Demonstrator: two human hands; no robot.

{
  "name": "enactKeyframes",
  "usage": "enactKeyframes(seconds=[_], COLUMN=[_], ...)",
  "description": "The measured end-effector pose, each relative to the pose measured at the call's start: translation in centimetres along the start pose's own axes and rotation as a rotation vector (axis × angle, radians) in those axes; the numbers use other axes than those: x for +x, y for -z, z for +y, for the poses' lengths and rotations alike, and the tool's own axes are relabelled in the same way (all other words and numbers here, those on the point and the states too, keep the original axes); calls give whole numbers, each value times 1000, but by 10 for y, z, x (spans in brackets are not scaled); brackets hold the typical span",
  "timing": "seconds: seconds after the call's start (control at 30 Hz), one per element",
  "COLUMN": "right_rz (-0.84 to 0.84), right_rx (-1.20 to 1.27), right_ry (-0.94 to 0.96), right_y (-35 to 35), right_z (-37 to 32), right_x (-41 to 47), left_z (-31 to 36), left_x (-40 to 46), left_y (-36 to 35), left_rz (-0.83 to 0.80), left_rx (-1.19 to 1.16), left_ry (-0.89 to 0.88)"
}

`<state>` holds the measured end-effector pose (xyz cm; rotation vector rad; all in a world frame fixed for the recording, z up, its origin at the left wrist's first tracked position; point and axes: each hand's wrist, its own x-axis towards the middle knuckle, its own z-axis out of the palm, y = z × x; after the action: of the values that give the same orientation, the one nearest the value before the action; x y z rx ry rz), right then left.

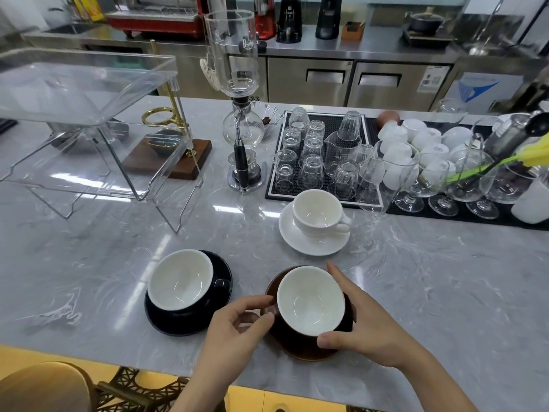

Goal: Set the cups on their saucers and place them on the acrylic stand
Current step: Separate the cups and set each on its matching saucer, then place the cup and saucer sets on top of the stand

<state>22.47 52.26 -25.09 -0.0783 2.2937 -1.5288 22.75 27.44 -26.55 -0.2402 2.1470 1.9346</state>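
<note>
A brown cup (310,301) with a white inside sits on its brown saucer (309,350) near the counter's front edge. My left hand (237,325) pinches the cup's left side at the handle. My right hand (359,319) cups its right side, thumb at the front rim. To the left a black cup (181,281) rests on a black saucer (184,321). Behind, a white cup (318,214) stands on a white saucer (312,243). The clear two-tier acrylic stand (89,93) is at the far left with nothing on its shelves.
A glass siphon coffee maker (240,114) stands mid-counter. A black mat (323,156) carries several upturned glasses, white cups and stemmed glasses along the right. A wooden base with a brass dripper stand (169,156) sits behind the acrylic stand. A wooden stool (44,388) is lower left.
</note>
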Motion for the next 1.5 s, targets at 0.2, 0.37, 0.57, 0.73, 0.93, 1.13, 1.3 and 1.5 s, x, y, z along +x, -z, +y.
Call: enactKeyframes(seconds=[0.2,0.37,0.57,0.73,0.93,1.13,1.3,1.5], right_rz=[296,483,392,314,258,215,177,212], right_rx=[198,78,213,306,346,360,362,368], right_ry=[17,-126,-254,-263,-327,-356,-360,-355], right_y=[5,4,4,10,18,23,25,24], right_z=[2,5,9,7,-1,3,3,4], right_x=[-6,-4,-1,-1,3,9,11,12], left_z=[-11,-9,-6,-9,-6,0,1,1], left_x=[-7,-10,-8,-5,3,6,8,9], left_y=[-3,-14,-16,-21,-21,-23,-21,-20], left_rz=[142,184,146,130,87,75,74,82], left_rx=[-142,-243,-227,-232,-254,-233,-215,-230], left_ry=[138,244,263,298,349,378,352,350])
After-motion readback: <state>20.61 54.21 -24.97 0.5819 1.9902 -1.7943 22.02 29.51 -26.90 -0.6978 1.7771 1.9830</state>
